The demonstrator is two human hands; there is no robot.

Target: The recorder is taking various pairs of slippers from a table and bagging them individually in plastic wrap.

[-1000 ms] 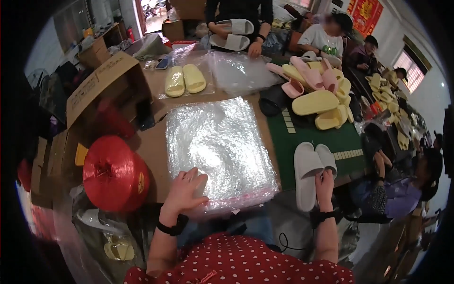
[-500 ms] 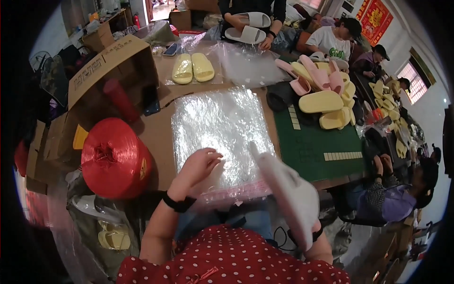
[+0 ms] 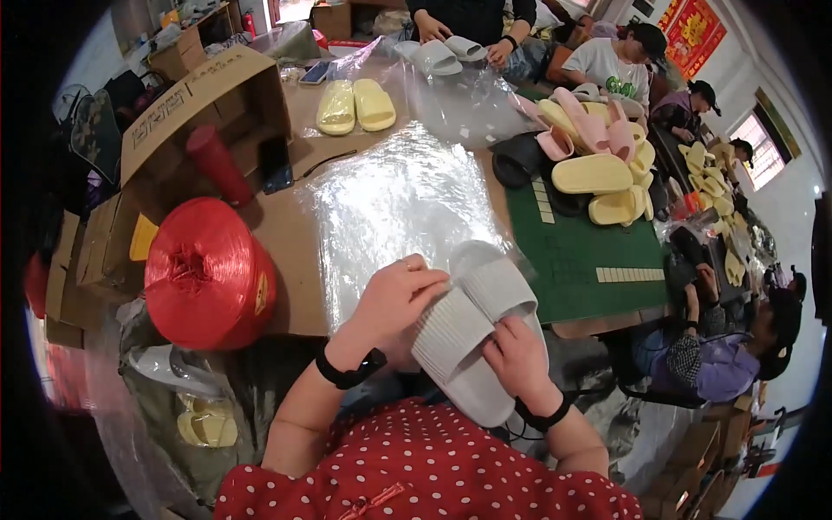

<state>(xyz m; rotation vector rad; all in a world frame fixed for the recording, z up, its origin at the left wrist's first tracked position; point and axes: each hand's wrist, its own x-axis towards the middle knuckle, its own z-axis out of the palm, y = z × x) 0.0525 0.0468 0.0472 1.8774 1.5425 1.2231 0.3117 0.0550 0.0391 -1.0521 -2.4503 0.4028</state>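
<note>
A pair of white ribbed slippers (image 3: 475,319) is held close to my body, soles together, over the near edge of the table. My left hand (image 3: 394,299) grips them from the left side. My right hand (image 3: 518,355) holds them from below on the right. Just beyond the slippers lies a stack of clear plastic bags (image 3: 394,204) on the brown table (image 3: 282,225).
A big red spool of twine (image 3: 206,273) stands at my left, cardboard boxes (image 3: 186,108) behind it. Yellow slippers (image 3: 354,106) lie at the far side. A green mat (image 3: 576,251) and a heap of yellow and pink slippers (image 3: 598,156) sit right. Other people work around the table.
My right hand lifted the white slippers off the green mat and brought them toward me. My left hand left the plastic bags and took hold of the slippers.
</note>
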